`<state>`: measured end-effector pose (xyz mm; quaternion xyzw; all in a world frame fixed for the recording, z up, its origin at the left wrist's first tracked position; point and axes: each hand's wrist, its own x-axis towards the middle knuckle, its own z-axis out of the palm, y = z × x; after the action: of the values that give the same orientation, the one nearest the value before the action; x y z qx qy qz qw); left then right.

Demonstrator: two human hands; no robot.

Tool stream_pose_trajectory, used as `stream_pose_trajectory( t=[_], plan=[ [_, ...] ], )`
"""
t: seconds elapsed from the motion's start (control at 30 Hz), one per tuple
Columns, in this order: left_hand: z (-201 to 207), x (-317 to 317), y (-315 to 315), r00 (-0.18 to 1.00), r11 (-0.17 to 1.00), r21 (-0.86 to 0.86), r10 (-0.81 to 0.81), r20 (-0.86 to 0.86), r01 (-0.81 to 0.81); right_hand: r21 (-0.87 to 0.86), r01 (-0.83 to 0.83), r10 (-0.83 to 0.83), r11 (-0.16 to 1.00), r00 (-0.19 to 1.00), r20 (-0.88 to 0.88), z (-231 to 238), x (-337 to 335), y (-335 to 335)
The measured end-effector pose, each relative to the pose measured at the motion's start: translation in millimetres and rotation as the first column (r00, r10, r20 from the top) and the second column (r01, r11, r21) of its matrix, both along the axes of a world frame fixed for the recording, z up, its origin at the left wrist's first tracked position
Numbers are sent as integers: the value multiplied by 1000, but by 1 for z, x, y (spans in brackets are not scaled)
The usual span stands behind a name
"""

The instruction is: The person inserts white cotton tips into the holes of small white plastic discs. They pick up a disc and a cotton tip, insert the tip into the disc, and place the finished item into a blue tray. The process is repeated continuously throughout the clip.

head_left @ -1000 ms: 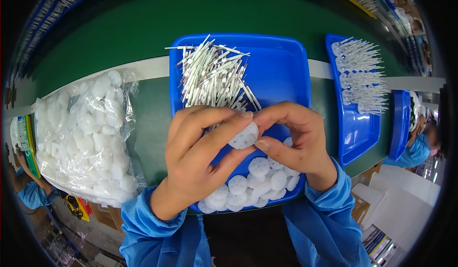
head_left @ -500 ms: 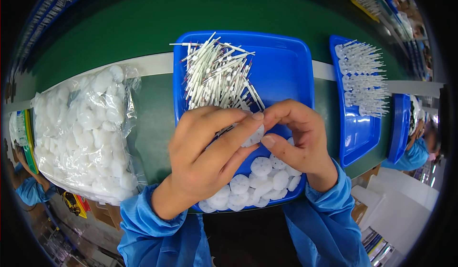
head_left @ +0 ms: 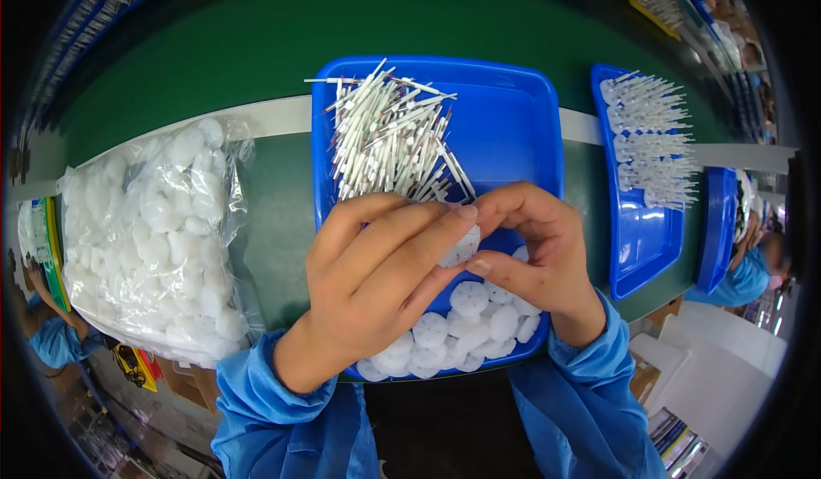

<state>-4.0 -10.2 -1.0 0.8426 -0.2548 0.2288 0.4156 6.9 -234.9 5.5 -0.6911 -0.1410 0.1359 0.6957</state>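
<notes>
Blue tray (head_left: 513, 128), square with raised rim, set on the green table (head_left: 214, 68) directly ahead of the person; its near edge reaches the table's front edge. Far-left part of tray: loose heap of thin white sticks (head_left: 389, 141), some tips overhanging the far rim. Far-right part of tray: bare blue floor, the largest open area close to the hands. Near part of tray: layer of white round discs (head_left: 466, 325), lying flat and touching one another, packed up to the near rim. Left hand (head_left: 376, 278) and right hand (head_left: 534, 252) meet over the middle of the tray; both grips are closed, fingertips pinching one white disc (head_left: 462, 246) between them, held tilted just above the disc layer. Left of the tray, with a strip of bare green table between: clear plastic bag (head_left: 154, 231) full of white discs, its near side hanging over the table's front edge. Right of the tray, a narrow gap apart: second blue tray (head_left: 637, 248), holding rows of white sticks with round heads (head_left: 650, 150) in its far half, near half bare. Third blue tray (head_left: 717, 222) just beyond, seen edge-on. A white stripe (head_left: 274, 115) runs across the table behind the bag and under the trays. Another person in a blue sleeve (head_left: 744, 278) at the far right edge.
</notes>
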Motion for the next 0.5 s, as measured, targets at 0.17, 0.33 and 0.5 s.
stream_pose_trajectory(
  t=[0.17,0.33,0.5],
  plan=[
    [0,-4,-1,995,998,17,-59,-78,61,-289,71,11,955,962,274,-1,-3,-12],
    [-11,-4,-4,972,983,121,-107,-211,135,-708,255,345,658,734,585,-6,2,-32],
    [-1,-3,-5,946,966,200,-94,-310,162,-667,206,264,716,805,532,-2,-1,-29]
  ],
)
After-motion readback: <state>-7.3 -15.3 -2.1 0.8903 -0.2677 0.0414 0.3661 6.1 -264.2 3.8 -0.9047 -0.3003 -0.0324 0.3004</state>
